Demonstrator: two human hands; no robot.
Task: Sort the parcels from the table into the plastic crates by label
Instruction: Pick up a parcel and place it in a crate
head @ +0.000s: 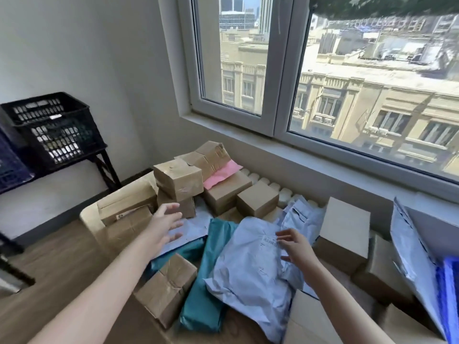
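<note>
A heap of parcels covers the table point(89, 217): brown taped boxes, teal bags and pale blue mailers. My left hand point(165, 225) hovers with spread fingers just in front of a stacked brown box point(177, 180), holding nothing. My right hand point(294, 248) reaches over a pale blue mailer point(250, 264) near its printed label, fingers spread, empty. A teal bag point(211, 281) lies between my arms. A black plastic crate point(53, 127) stands on a stand at the left wall, with a dark blue crate point(8, 165) beside it.
A pink envelope point(223, 173) lies among the far boxes. A white radiator point(273, 187) and the window sill run behind the table. A blue crate edge point(449, 299) shows at the right. Wooden floor lies open to the left.
</note>
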